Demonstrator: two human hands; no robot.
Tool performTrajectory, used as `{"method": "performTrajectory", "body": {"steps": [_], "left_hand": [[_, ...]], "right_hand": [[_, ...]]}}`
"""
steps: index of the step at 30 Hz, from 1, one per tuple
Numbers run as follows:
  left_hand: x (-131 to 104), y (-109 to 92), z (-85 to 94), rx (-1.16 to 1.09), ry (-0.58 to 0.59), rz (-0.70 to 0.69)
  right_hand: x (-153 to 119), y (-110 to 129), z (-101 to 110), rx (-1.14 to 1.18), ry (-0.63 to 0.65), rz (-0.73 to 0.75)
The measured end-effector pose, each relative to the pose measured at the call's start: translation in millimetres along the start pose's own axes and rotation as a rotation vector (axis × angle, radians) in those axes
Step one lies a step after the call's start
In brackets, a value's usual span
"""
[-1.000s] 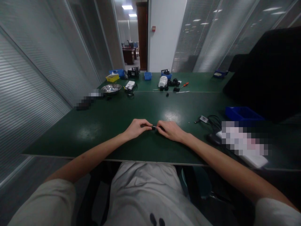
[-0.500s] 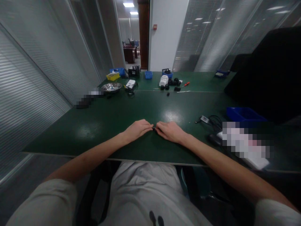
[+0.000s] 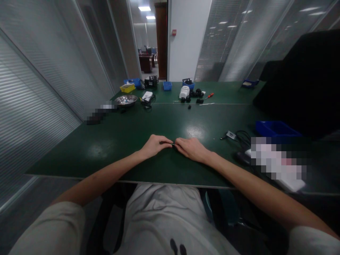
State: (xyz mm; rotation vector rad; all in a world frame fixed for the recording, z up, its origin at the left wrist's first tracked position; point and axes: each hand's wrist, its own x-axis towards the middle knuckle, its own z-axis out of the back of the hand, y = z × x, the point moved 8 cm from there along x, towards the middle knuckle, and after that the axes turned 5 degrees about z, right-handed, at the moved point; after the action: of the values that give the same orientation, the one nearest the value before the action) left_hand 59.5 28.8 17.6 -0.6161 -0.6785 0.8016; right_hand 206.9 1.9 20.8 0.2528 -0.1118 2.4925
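My left hand [image 3: 156, 146] and my right hand [image 3: 191, 148] meet over the green table [image 3: 132, 127], close to its front edge. Between their fingertips is a small dark piece [image 3: 174, 145] with a thin pale part; it is too small and too covered to name. The right hand's fingers are pressed together around it. Thumb and fingers of the left hand pinch at its left side, with a dark gap or dark object showing between them.
Far along the table stand a steel bowl [image 3: 126, 100], a yellow tray [image 3: 128, 88], blue bins, a white device [image 3: 184, 92], black parts and an orange-handled screwdriver [image 3: 209, 96]. To the right lie a cable [image 3: 243, 136], a dark mouse-like object [image 3: 241, 157] and a blue tray [image 3: 277, 128].
The left hand's fingers have shifted, so a dark gap or object now shows between thumb and fingers. The right hand stays almost in place. The camera view tilts very slightly.
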Motion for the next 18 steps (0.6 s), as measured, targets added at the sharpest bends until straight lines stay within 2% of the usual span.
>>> {"method": "performTrajectory", "body": {"steps": [8,14,18], "left_hand": [[2.2,6.9,-2.0,-0.054,0.055,0.044],[2.1,0.1,-1.6,-0.026,0.109,-0.019],[2.3,-3.1,-0.8,-0.029,0.091,-0.037]], "right_hand": [[1.1,1.2,2.2,0.026,0.024,0.014],[-0.3,1.5,3.0,0.008,0.023,0.009],[1.3,4.7,2.8,0.004,0.023,0.016]]}}
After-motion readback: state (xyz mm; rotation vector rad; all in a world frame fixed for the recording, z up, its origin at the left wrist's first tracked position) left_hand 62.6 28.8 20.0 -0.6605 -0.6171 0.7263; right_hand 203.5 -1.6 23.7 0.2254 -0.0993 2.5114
